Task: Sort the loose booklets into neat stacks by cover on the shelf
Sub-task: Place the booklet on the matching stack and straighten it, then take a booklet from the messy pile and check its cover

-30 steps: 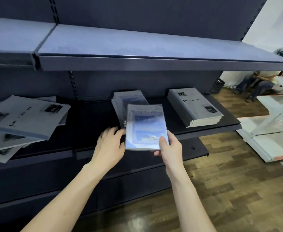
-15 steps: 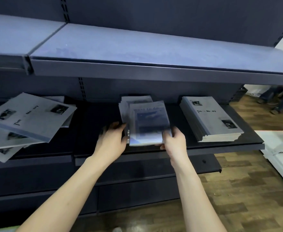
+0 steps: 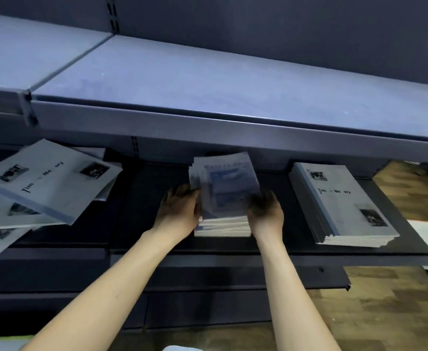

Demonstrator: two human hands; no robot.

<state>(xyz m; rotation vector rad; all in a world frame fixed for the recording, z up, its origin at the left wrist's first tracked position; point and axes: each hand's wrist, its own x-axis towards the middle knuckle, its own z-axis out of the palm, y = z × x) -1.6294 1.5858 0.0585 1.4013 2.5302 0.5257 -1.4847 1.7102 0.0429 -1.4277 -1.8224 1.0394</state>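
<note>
Dark metal shelf (image 3: 283, 249) under a grey upper shelf (image 3: 207, 97); wood floor (image 3: 385, 312) lies right of the fingers. The blue-cover stack (image 3: 224, 196) stands between both hands, blurred, title unreadable. The left hand (image 3: 178, 214) presses its left edge, the right hand (image 3: 266, 214) its right edge, fingers shadowed, apparently straight. A neat grey stack (image 3: 342, 206) sits right; loose grey booklets (image 3: 43, 188) lie left, cropped. Half a second earlier the top booklet was held above the stack; it now rests on it.

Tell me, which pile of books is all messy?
The grey pile on the left. Its booklets lie crooked and fanned out, while the blue stack between the hands and the grey stack on the right sit squared up.
</note>
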